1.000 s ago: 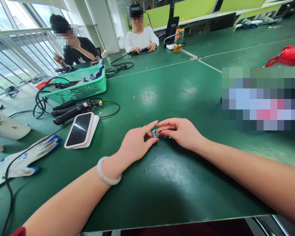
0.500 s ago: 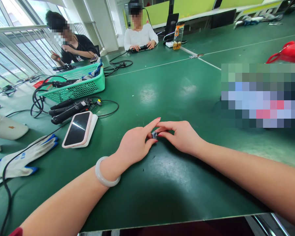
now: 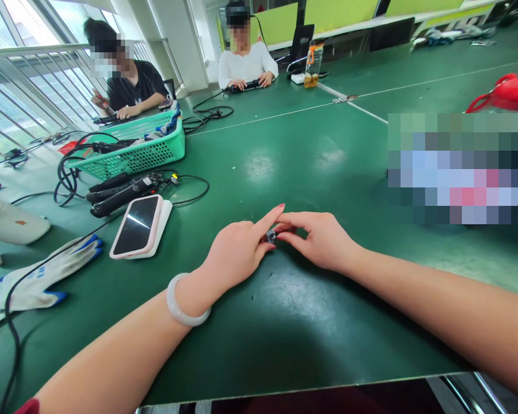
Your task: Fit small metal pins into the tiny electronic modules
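Observation:
Just above the green tabletop (image 3: 259,322), my two hands meet around a small silvery-grey piece with dark parts (image 3: 271,236); its kind is too small to tell. My left hand (image 3: 237,253), wearing a pale bangle (image 3: 185,307) on the wrist, pinches it between thumb and fingers, with the index finger stretched out above. My right hand (image 3: 317,238) comes from the right, thumb and fingertips closed at the dark end of the same piece. The fingers partly hide it.
On the left lie a phone (image 3: 137,226) on a white object, black handheld devices (image 3: 123,192) with cables, and a white-and-blue glove (image 3: 38,282). Behind them stands a green basket (image 3: 142,152). Two people sit at the far side near a bottle (image 3: 313,64). A red object (image 3: 509,92) lies right.
My hands stay nearly in place at the small piece, shifting only slightly. The far-left person has lowered a forearm toward the table.

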A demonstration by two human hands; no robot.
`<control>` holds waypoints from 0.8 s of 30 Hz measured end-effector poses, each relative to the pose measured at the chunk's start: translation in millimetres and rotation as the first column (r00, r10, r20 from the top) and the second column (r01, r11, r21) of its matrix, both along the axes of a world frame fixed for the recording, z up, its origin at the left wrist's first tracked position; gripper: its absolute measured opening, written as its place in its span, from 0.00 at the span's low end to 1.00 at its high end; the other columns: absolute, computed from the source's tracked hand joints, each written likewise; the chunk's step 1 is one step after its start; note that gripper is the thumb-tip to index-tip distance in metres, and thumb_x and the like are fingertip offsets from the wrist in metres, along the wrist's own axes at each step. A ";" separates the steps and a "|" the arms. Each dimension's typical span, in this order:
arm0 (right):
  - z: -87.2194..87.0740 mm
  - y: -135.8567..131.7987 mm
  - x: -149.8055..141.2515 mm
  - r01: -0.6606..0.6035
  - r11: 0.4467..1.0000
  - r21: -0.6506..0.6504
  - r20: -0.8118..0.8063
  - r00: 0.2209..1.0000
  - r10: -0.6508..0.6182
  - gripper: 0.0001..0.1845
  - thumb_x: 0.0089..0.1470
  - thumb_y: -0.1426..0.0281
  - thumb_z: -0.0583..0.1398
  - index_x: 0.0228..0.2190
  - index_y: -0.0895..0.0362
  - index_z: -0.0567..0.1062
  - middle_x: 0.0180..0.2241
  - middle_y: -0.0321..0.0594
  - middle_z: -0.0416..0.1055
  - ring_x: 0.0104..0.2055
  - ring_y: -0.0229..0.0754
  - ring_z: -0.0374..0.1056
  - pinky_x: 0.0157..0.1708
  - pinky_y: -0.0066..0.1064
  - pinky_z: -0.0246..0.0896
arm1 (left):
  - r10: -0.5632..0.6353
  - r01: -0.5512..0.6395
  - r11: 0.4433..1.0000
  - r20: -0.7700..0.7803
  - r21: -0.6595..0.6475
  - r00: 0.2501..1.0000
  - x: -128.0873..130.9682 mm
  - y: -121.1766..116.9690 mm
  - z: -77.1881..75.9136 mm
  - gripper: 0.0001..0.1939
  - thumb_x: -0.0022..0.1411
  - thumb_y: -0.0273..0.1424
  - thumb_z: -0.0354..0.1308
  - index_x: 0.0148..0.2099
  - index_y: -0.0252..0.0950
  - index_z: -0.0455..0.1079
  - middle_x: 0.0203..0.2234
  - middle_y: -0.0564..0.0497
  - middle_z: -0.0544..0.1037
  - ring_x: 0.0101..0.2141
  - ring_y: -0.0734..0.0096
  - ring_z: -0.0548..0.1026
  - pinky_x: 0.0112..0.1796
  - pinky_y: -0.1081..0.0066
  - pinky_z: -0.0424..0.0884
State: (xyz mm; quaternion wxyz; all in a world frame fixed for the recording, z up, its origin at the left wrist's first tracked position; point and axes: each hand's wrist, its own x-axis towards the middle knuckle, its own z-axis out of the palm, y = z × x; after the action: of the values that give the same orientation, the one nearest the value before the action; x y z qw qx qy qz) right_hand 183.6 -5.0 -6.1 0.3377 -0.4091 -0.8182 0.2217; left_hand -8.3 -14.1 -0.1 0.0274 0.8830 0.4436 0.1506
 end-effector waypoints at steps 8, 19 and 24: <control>2.2 -0.8 1.5 0.005 0.998 -0.060 -0.011 1.000 -0.006 0.14 0.52 0.75 0.58 0.40 0.50 0.76 0.34 0.31 0.79 0.38 0.38 0.74 0.41 0.30 0.66 | -0.011 0.011 1.000 0.002 -0.025 1.000 0.1 -1.1 3.1 0.35 0.62 0.33 0.54 0.67 0.45 0.45 0.28 0.53 0.75 0.32 0.68 0.73 0.37 0.67 0.69; 1.1 -0.4 2.9 0.014 0.999 -0.052 -0.007 1.000 -0.015 0.11 0.51 0.76 0.58 0.36 0.52 0.76 0.33 0.32 0.79 0.35 0.37 0.74 0.38 0.28 0.66 | -0.034 0.039 0.996 -0.064 0.081 0.997 -1.1 0.0 0.6 0.33 0.62 0.34 0.53 0.67 0.45 0.45 0.28 0.52 0.74 0.31 0.68 0.72 0.36 0.68 0.68; 0.5 0.4 3.6 0.002 0.986 -0.169 -0.059 0.998 -0.012 0.08 0.51 0.74 0.59 0.33 0.53 0.76 0.34 0.34 0.78 0.37 0.39 0.73 0.41 0.31 0.66 | -0.090 0.092 0.995 -0.056 0.033 0.994 -0.4 -0.6 1.9 0.32 0.64 0.33 0.51 0.67 0.46 0.44 0.28 0.52 0.73 0.31 0.68 0.71 0.36 0.67 0.68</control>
State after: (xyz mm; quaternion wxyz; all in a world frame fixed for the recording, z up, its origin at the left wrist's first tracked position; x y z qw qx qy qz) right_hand 187.2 -4.6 -5.6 0.3271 -0.4323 -0.7845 0.3013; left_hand -8.6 -14.7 1.8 0.0063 0.9064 0.4009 0.1329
